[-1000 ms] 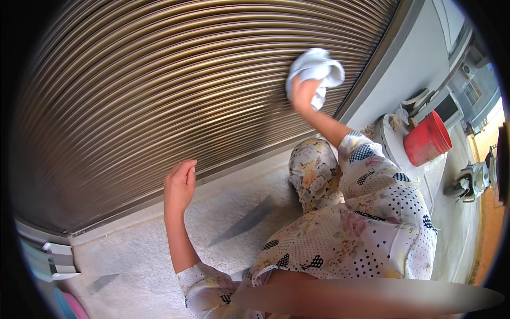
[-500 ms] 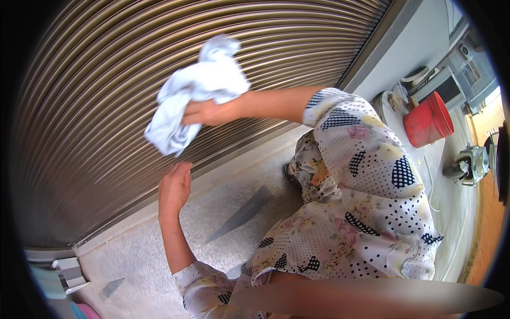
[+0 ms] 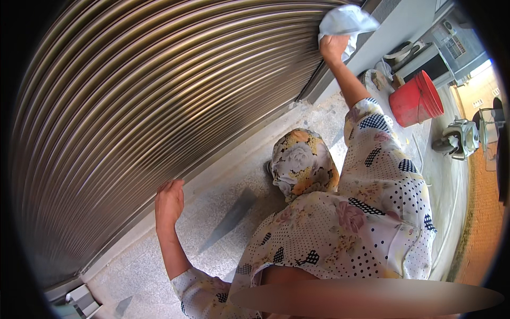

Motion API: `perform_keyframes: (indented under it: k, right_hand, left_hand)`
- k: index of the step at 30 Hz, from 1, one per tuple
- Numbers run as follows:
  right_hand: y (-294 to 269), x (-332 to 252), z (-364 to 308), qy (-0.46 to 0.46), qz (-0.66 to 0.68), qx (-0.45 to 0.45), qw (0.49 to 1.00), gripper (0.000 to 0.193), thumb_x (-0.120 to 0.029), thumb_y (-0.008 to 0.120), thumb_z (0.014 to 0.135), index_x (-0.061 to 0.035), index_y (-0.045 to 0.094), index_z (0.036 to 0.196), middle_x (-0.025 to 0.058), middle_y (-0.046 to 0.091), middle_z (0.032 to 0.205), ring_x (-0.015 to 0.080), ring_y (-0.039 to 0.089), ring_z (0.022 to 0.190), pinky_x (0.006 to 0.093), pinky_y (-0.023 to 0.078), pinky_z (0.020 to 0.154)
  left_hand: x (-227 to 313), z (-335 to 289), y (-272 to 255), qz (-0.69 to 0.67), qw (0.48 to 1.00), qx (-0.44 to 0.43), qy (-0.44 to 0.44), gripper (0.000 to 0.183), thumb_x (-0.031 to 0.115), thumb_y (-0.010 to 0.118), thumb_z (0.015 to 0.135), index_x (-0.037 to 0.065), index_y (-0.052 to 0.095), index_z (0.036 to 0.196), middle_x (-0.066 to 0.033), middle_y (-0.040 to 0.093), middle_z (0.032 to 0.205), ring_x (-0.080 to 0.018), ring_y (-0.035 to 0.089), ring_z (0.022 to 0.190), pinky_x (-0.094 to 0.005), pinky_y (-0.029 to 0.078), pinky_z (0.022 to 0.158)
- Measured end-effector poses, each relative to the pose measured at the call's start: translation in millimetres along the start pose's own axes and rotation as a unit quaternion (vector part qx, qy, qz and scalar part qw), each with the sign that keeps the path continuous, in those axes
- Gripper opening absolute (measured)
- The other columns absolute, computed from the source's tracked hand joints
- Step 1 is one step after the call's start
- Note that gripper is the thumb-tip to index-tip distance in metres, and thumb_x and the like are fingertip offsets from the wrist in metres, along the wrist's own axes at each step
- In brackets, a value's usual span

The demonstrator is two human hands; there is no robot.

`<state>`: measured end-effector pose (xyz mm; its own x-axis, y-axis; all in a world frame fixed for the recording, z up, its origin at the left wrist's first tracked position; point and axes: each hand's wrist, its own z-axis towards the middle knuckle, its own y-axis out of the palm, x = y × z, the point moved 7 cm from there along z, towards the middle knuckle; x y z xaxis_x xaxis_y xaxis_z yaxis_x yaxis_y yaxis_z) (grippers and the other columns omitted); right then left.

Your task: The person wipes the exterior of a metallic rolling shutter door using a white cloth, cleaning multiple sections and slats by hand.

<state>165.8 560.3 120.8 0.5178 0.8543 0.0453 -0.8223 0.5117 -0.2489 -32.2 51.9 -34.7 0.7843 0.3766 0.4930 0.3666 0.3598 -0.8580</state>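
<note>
White cloth (image 3: 345, 21): bunched in right hand (image 3: 333, 49), at right edge of ribbed metal shutter (image 3: 175, 90).
Right grip: closed on cloth.
Left hand (image 3: 169, 204): well below-left of grip, near shutter's bottom edge; fingers bent, can't tell if closed.
Red bucket (image 3: 415, 101): below-right of grip.
Pale marks (image 3: 477, 102): far right of grip, too small to read.
Change: cloth farther right; half a second ago mid-shutter, above left hand.

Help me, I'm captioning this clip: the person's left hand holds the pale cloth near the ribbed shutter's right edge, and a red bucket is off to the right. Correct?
Not quite: the head view shows the right hand, not the left hand, holding the pale cloth near the right edge of the ribbed shutter. The red bucket is indeed off to the right.
</note>
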Motion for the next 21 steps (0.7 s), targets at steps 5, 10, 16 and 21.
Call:
perform_keyframes:
  k: [5, 10, 16, 21]
  right_hand:
    - [26.9, 46.0, -50.4, 0.168, 0.134, 0.032, 0.976, 0.043, -0.022, 0.047, 0.081, -0.0059, 0.053, 0.121, 0.0186, 0.054, 0.12, 0.0411, 0.042, 0.117, 0.0469, 0.029, 0.1]
    - [2.5, 10.9, -17.1, 0.224, -0.036, 0.033, 0.973, 0.041, -0.024, 0.048, 0.084, -0.0091, 0.055, 0.121, 0.0114, 0.058, 0.119, 0.033, 0.05, 0.113, 0.0424, 0.037, 0.095]
    - [-0.6, 16.9, -7.4, 0.173, -0.194, -0.039, 0.965, 0.038, -0.023, 0.047, 0.083, -0.0091, 0.057, 0.117, 0.0122, 0.059, 0.117, 0.0319, 0.052, 0.11, 0.041, 0.041, 0.092]
    - [-11.4, -32.6, -10.4, 0.093, 0.017, 0.015, 0.995, 0.04, -0.011, 0.062, 0.069, -0.0039, 0.059, 0.108, 0.018, 0.06, 0.105, 0.0387, 0.051, 0.103, 0.0472, 0.035, 0.092]
  left_hand:
    - [3.3, -2.3, 12.1, 0.031, 0.998, -0.043, 0.014, 0.014, 0.003, 0.054, 0.079, 0.006, 0.059, 0.092, -0.014, 0.063, 0.093, -0.0356, 0.058, 0.087, -0.0435, 0.046, 0.077]
    - [-2.2, -8.0, 9.5, 0.039, 0.998, -0.054, 0.005, 0.014, 0.005, 0.052, 0.08, 0.006, 0.059, 0.093, -0.0148, 0.063, 0.093, -0.0358, 0.058, 0.086, -0.0436, 0.046, 0.077]
    - [-2.5, -16.5, 13.2, 0.033, 0.999, -0.04, 0.002, 0.015, 0.005, 0.053, 0.08, 0.006, 0.06, 0.094, -0.015, 0.062, 0.093, -0.0357, 0.058, 0.087, -0.0442, 0.046, 0.076]
    - [-11.0, -26.4, 20.9, 0.043, 0.996, -0.075, -0.02, 0.014, 0.005, 0.051, 0.081, 0.005, 0.059, 0.093, -0.0149, 0.063, 0.091, -0.0344, 0.059, 0.085, -0.044, 0.045, 0.076]
